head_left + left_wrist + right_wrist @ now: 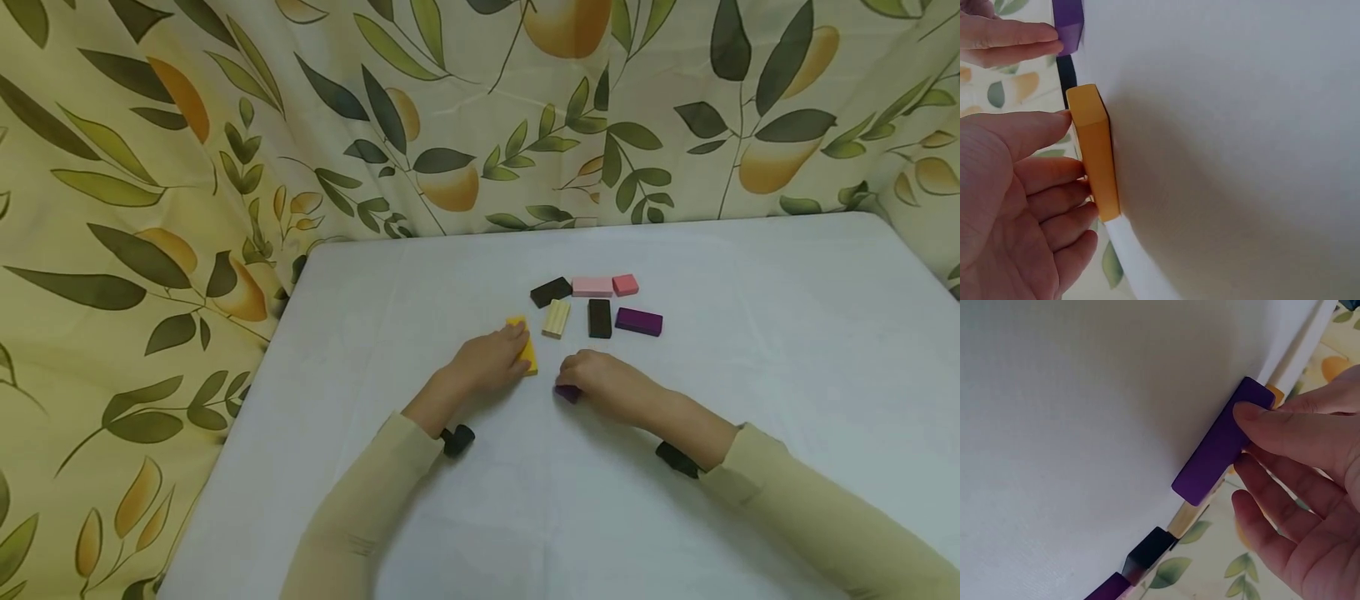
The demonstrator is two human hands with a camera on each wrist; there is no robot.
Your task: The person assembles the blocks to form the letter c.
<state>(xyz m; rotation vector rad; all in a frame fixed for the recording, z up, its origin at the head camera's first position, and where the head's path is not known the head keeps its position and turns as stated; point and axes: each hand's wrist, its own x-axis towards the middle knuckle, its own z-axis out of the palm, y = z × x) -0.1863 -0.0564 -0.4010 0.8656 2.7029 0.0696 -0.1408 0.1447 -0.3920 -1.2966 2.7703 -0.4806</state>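
Observation:
My left hand (487,358) rests on a yellow block (530,358) that lies flat on the table. In the left wrist view, the thumb and fingertips touch one side of this yellow block (1099,162), the fingers only slightly bent. To the right, my right hand (607,383) holds a purple block (567,392), most of it hidden from the head view. The right wrist view shows the thumb across the face of that purple block (1219,447), with fingers behind it. A pale wood-coloured block (556,318) lies just beyond the two hands.
Farther back lie a dark block (551,292), a pink block (592,287) and a short coral-red block (626,285). Nearer are an upright-lying dark block (599,318) and another purple block (639,322). A white cloth covers the table (787,350); a leaf-patterned curtain (480,108) hangs behind.

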